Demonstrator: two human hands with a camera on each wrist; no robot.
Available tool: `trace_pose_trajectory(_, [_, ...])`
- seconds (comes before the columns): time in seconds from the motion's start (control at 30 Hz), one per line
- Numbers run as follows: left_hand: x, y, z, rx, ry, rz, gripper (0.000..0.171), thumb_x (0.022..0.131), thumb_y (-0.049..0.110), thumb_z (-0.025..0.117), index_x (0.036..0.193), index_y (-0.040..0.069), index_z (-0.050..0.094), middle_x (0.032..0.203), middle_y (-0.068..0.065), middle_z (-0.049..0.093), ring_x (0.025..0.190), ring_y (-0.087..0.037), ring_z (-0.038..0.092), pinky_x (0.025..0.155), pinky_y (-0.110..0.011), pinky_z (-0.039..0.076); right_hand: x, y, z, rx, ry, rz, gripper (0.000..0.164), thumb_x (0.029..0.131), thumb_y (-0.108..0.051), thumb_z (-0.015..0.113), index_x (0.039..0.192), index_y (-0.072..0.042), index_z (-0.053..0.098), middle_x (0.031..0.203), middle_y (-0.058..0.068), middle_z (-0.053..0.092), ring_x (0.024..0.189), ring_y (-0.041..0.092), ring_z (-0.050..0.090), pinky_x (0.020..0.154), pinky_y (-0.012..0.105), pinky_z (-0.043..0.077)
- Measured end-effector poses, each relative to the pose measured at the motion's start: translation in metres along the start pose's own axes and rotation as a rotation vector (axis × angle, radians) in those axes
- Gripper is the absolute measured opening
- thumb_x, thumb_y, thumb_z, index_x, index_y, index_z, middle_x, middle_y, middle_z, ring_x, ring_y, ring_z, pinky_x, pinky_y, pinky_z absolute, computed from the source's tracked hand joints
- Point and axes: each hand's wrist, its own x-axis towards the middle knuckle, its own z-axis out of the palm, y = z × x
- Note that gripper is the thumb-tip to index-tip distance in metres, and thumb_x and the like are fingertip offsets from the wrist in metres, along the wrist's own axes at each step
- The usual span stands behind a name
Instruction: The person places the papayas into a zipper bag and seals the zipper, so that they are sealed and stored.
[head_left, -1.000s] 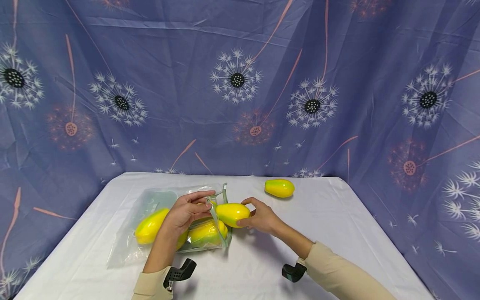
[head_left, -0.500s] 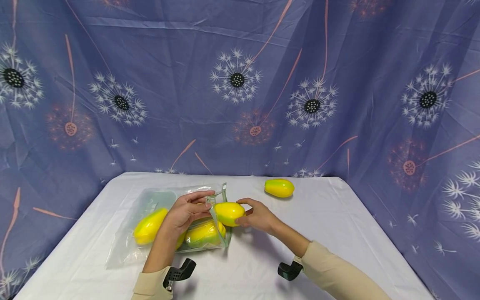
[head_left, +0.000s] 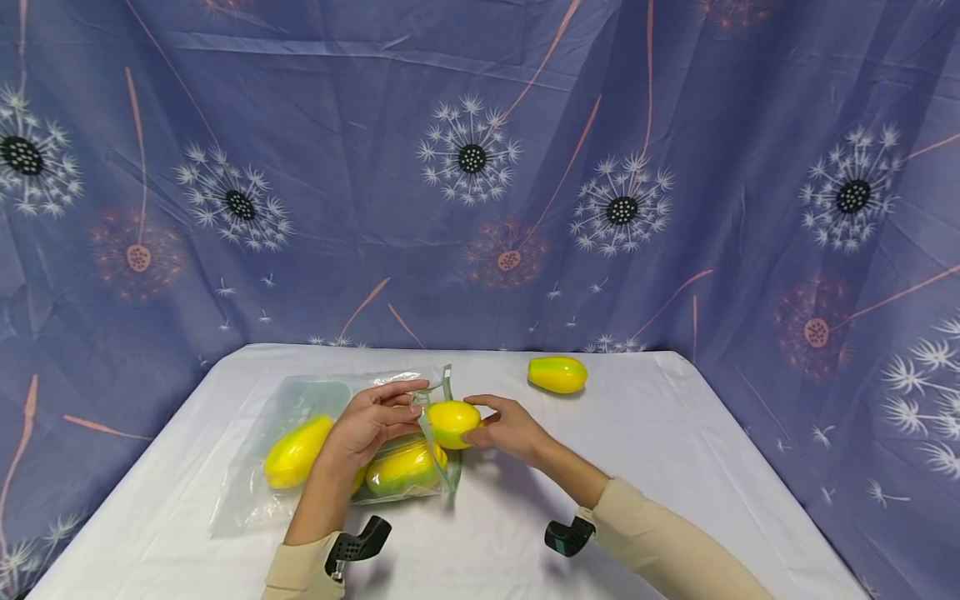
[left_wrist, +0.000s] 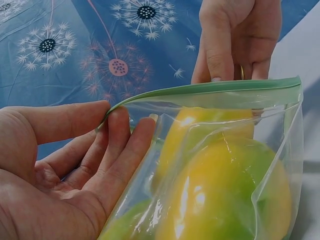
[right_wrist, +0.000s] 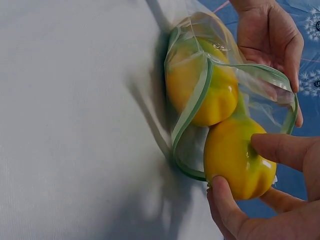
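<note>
A clear zip bag with a green zip edge lies on its side, its mouth facing right. My left hand pinches the upper edge of that mouth between thumb and fingers, keeping it spread. My right hand grips the outer end of a yellow-green papaya, which sits partly inside the mouth. Below it in the bag is another papaya, and one more papaya shows deeper in, left of my left forearm. In the right wrist view, the held papaya touches the one beside it.
Alone toward the back right of the white-covered table lies a loose papaya. A blue dandelion-print cloth hangs behind the table and along its sides. Black wrist cameras sit on both sleeves.
My right hand has moved left, pushing the held papaya farther into the bag's mouth. My left hand stays nearly still on the bag's edge.
</note>
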Motion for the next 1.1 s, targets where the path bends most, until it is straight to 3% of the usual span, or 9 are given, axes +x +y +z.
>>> trace_pose_trajectory(0.53, [-0.001, 0.002, 0.000, -0.016, 0.010, 0.003, 0.051, 0.092, -0.007, 0.065, 0.141, -0.010, 0.053, 0.092, -0.001, 0.058, 0.087, -0.018, 0.070, 0.088, -0.038, 0.062, 0.010, -0.002, 0.010, -0.011, 0.009, -0.012, 0.068, 0.082, -0.018, 0.080, 0.146, -0.013, 0.056, 0.112, 0.015, 0.068, 0.093, 0.028, 0.072, 0.092, 0.047, 0.059])
trace_pose_trajectory(0.8, [-0.001, 0.002, 0.001, -0.007, 0.006, -0.004, 0.052, 0.091, -0.004, 0.068, 0.141, -0.008, 0.054, 0.098, -0.003, 0.056, 0.086, -0.018, 0.070, 0.087, -0.037, 0.062, 0.014, 0.002, 0.016, -0.008, 0.047, -0.027, 0.067, 0.079, -0.018, 0.083, 0.141, -0.012, 0.060, 0.102, 0.012, 0.072, 0.082, 0.017, 0.069, 0.085, 0.042, 0.060])
trace_pose_trajectory(1.1, [-0.002, 0.003, 0.001, 0.009, 0.010, -0.009, 0.052, 0.093, -0.003, 0.067, 0.142, -0.009, 0.052, 0.097, -0.001, 0.056, 0.085, -0.016, 0.069, 0.087, -0.035, 0.062, 0.018, -0.001, 0.023, 0.047, 0.057, -0.035, 0.062, 0.079, -0.013, 0.083, 0.136, -0.007, 0.060, 0.102, 0.016, 0.074, 0.086, 0.021, 0.072, 0.085, 0.045, 0.061])
